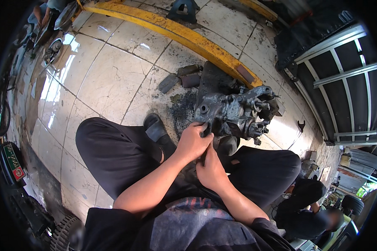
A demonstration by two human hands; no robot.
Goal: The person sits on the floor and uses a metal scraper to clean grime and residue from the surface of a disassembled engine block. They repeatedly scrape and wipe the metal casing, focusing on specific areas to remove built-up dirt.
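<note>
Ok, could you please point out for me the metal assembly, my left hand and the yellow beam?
Metal assembly (231,110): head view, middle of its grey body.
Left hand (192,142): head view, back of the hand.
Yellow beam (184,33): head view, about midway along its length.

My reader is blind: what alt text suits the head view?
A person's left hand and right hand meet at the near edge of a grimy metal assembly, over a tiled floor. A yellow beam lies beyond; dark blocks lie to the left.

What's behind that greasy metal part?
Beyond the metal part runs a yellow beam with a brown pad on it. Whatever the part itself covers can't be seen.
</note>
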